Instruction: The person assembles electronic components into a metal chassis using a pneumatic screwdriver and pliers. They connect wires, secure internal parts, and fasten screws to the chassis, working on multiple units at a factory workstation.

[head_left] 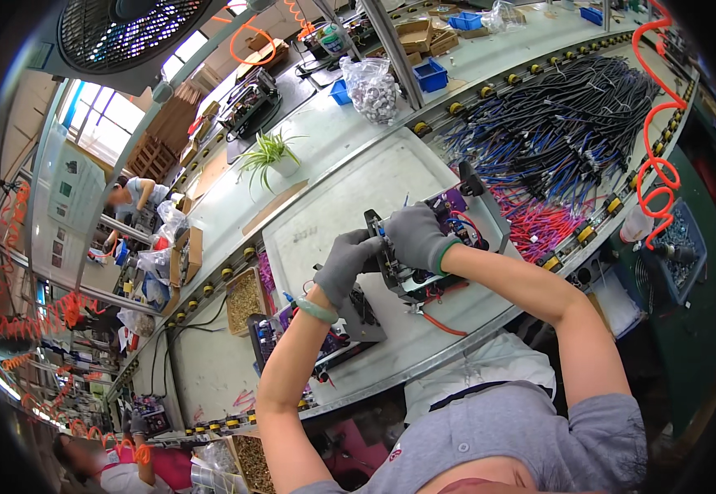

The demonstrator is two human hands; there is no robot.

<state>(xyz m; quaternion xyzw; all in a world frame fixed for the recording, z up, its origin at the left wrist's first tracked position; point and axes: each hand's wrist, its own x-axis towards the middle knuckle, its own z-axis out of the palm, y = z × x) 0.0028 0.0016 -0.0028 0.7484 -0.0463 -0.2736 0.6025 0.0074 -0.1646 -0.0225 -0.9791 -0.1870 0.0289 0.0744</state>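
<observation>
An electronic unit with a metal chassis and a purple circuit board (455, 200) lies on the bench in front of me. Along its near left side stands a black end panel (388, 262). My left hand (345, 262), in a grey glove, is closed with its fingertips at this panel. My right hand (418, 236), also gloved, curls over the unit just inside the panel; its fingertips are hidden. Beneath my hands rest red-handled cutters or pliers (440, 322). A second unit (335, 337) with purple boards sits beside my left forearm.
Piles of black cables (572, 115) and pink-red wires (543, 226) lie to the right. A coiled orange air hose (658, 177) hangs there. Beyond are a potted plant (271, 156), a bag of white parts (370, 89) and blue bins (430, 75). A screw tray (245, 300) sits left.
</observation>
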